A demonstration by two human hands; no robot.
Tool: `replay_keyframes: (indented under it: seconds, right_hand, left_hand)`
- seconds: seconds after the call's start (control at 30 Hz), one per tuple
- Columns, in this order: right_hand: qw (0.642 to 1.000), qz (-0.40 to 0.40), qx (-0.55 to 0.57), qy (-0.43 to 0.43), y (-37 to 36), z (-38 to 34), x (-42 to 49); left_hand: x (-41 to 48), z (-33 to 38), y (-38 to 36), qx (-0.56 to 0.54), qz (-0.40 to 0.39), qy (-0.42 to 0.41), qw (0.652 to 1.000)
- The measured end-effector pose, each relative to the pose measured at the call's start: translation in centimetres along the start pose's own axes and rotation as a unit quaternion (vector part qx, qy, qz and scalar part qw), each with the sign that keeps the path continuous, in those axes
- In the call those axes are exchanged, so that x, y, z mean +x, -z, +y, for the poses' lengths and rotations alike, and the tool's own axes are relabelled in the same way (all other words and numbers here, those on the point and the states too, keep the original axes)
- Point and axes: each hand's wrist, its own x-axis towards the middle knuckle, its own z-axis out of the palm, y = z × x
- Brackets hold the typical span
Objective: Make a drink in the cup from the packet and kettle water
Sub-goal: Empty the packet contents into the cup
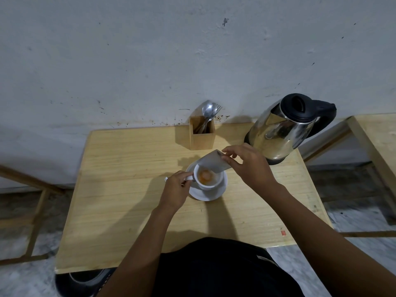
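Two hands are over the cup (pixel 209 179) here, head view, looking down. The left hand (pixel 176 189) comes in from the lower left with the wrist bent a bit, fingers curled in and pinched on the cup's handle at its left side. There's something small and dark poking out under that hand too, can't tell what it is.

The right hand (pixel 249 166) reaches in from the lower right, forearm running long across the table — thumb and fingertips closed on the upper end of the packet (pixel 214 163). The packet is tilted with its low end right at the cup's far rim, mouth down toward the inside. Inside the cup there's an orange-ish heap of powder at the bottom. The cup sits on a white saucer (pixel 205 195), roughly mid-table.

The table (pixel 120 202) is pale wood, pushed against a scuffed grey-white wall (pixel 150 50) with dark specks near the bottom. At the back edge stands a wooden holder (pixel 202 138) with spoons and a fork sticking up out of it. Just right of that, near the right hand, is the steel kettle (pixel 285 129) — black lid and handle, standing upright on its base. Another wooden table edge shows at far right, and the floor looks like grey marbled tile.
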Motion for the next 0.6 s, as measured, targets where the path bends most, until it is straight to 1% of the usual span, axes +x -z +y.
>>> replay_keyframes:
  seconds: [0.07,0.17,0.33,0.43,0.6]
  right_hand:
    - [1.000,-0.009,0.005,-0.015,0.01,0.11,0.08]
    - [0.999,-0.027,-0.017,0.002,0.12,-0.01,0.23]
    - [1.000,-0.020,-0.008,-0.012,0.26,-0.53,0.32]
    - [0.999,-0.027,-0.040,0.018,0.06,-0.12,0.34]
    - [0.999,-0.021,-0.040,0.014,0.06,-0.22,0.36]
  left_hand:
    - [-0.02,0.00,0.00,0.002,0.000,0.001,1.000]
    - [0.06,-0.04,-0.06,0.002,-0.002,0.001,1.000]
    - [0.01,-0.05,-0.01,0.002,-0.002,0.005,1.000]
    - [0.00,0.05,0.05,0.004,-0.003,0.001,1.000]
    - [-0.02,0.09,0.04,0.011,-0.001,-0.001,1.000]
